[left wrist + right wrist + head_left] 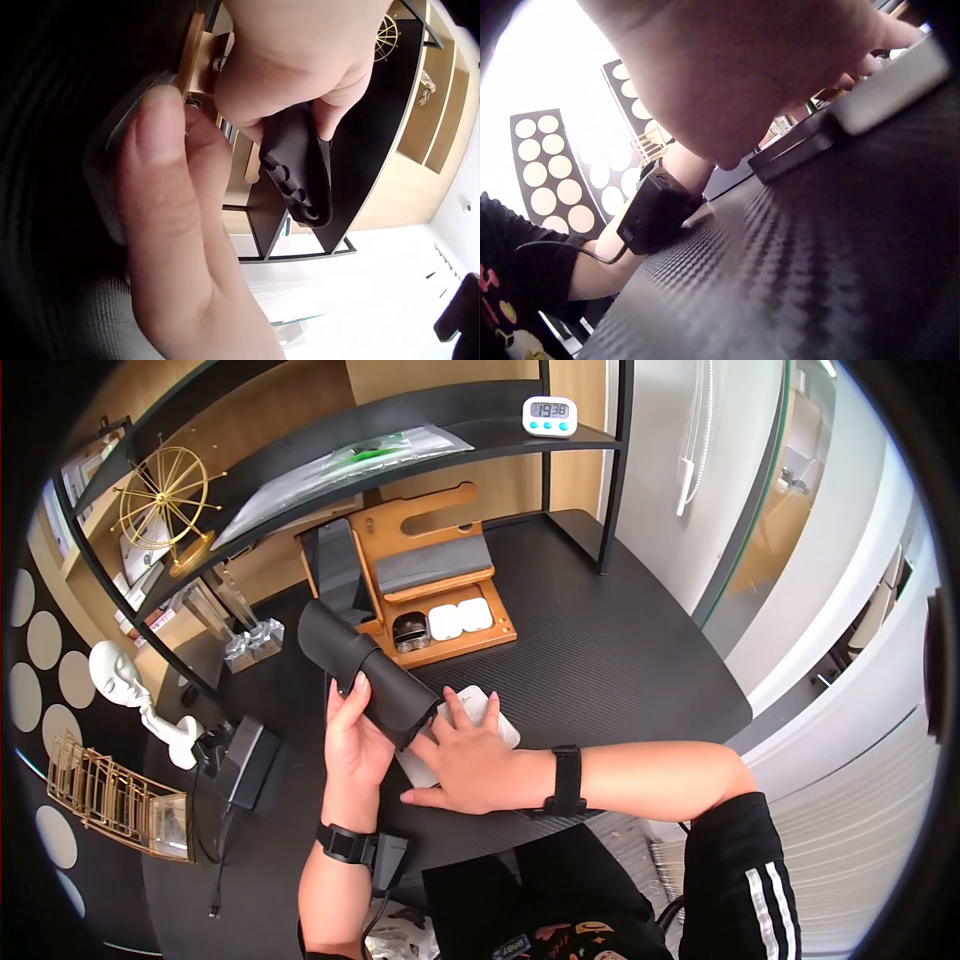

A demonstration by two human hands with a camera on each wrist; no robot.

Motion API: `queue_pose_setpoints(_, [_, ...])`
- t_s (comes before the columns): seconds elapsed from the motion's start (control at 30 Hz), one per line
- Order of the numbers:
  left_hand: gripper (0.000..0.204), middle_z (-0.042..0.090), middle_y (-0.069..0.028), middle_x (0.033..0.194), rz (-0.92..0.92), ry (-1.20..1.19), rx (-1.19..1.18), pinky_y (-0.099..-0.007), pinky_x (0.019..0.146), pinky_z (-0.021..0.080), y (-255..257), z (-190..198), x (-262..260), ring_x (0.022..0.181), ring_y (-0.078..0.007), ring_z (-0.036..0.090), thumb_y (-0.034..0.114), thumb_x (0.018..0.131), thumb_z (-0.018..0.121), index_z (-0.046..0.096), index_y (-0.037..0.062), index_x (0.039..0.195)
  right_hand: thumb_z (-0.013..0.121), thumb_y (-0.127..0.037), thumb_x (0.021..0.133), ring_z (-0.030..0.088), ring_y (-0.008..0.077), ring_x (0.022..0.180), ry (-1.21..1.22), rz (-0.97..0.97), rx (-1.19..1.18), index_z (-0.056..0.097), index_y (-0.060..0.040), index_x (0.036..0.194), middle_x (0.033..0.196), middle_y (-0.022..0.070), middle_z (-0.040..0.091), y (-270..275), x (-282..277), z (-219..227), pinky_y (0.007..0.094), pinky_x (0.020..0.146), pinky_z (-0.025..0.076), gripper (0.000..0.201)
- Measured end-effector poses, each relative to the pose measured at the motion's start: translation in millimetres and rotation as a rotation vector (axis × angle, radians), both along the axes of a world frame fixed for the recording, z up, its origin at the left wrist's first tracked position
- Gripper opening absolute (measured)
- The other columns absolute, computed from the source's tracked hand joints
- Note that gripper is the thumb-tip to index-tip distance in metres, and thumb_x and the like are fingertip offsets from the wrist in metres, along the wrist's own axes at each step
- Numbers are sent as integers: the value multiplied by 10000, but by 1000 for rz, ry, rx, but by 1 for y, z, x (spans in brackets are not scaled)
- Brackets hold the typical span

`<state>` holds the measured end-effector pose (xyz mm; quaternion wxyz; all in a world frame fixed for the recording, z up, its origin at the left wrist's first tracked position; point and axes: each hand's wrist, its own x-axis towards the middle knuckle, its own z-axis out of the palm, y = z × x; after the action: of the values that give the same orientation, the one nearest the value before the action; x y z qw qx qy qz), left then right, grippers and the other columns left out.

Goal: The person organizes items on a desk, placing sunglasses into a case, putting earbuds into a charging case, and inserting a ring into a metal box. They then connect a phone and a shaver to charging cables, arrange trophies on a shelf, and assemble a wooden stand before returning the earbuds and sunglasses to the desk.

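In the head view my left hand (355, 750) grips a black roll-shaped case (365, 670) with a band round its middle, tilted above the desk. The left wrist view shows the scalloped end of this case (296, 176) below the palm. My right hand (465, 765) lies with spread fingers over a white rounded box (508, 732) and a grey flat thing (414, 768) on the desk, covering much of both. From the right wrist, the pale box (892, 86) and a dark flat block (795, 148) appear side by side under that hand.
Behind the hands stands a wooden organizer (455, 653) bearing white cases and a dark case. A black shelf (490, 445) with a timer (550, 417) spans the back. At left are a white figurine (130, 685), crystal blocks (255, 645) and a black device (245, 765) with a cable.
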<state>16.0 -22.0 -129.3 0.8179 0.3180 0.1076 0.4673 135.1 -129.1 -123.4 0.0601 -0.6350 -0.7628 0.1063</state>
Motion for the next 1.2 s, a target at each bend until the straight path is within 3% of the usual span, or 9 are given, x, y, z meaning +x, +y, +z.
queue_pose_setpoints(0.13, [314,586,-134,1129,19,-24,18,-428,913,472,4,-5,-2,1058,-255,562,83,886,557,489,45,1190,453,-518,864,166,492,1326,-21,-31,27,362,14,1336,1404,284,276,12,-6,-7,783,896,166,717])
queue_pose_setpoints(0.17, [311,585,-137,1128,15,-34,21,-427,914,471,2,-3,-1,1058,-257,561,84,888,554,488,50,1190,472,-472,865,147,506,1327,12,-28,50,425,-47,1306,1418,305,224,13,-7,-12,795,884,130,615])
queue_pose_setpoints(0.27, [326,579,-140,1125,2,-7,45,-418,912,471,2,-3,0,1047,-252,564,88,890,551,475,71,1207,464,-442,876,200,490,1312,-47,17,-101,444,-112,1308,1363,292,321,11,-7,6,776,893,161,544])
queue_pose_setpoints(0.43, [325,592,-101,1103,-12,-27,35,-414,908,469,-1,1,0,1033,-241,572,92,886,560,478,92,1201,510,-444,841,245,455,1304,-70,-15,-40,409,-205,1343,1387,245,311,0,4,-3,750,904,177,566])
queue_pose_setpoints(0.5, [324,596,-93,1095,-4,-25,35,-414,908,468,-1,0,-2,1028,-240,574,91,887,560,480,96,1201,530,-448,822,286,440,1280,-107,-34,75,344,-262,1381,1404,244,285,-15,24,-9,736,894,208,618])
queue_pose_setpoints(0.77, [356,579,-95,1105,-34,22,75,-400,911,470,-3,-2,0,1075,-243,549,94,883,556,460,78,1226,441,-476,879,202,468,1321,-139,-353,24,263,-270,1416,1438,248,224,-31,129,-9,748,928,196,602])
queue_pose_setpoints(1.0, [421,571,-86,1085,-68,42,94,-378,915,472,-8,1,5,1071,-238,546,61,867,566,426,64,1263,350,-532,910,120,391,1368,-93,-714,-104,188,-307,1437,1486,173,162,25,192,-4,764,950,102,595])
queue_pose_setpoints(1.2, [380,596,-107,1041,-47,55,65,-388,882,500,-12,3,10,1012,-233,587,42,853,582,444,54,1206,278,-540,926,80,378,1384,-5,-767,-109,202,-340,1431,1505,139,138,89,190,-4,748,963,66,549])
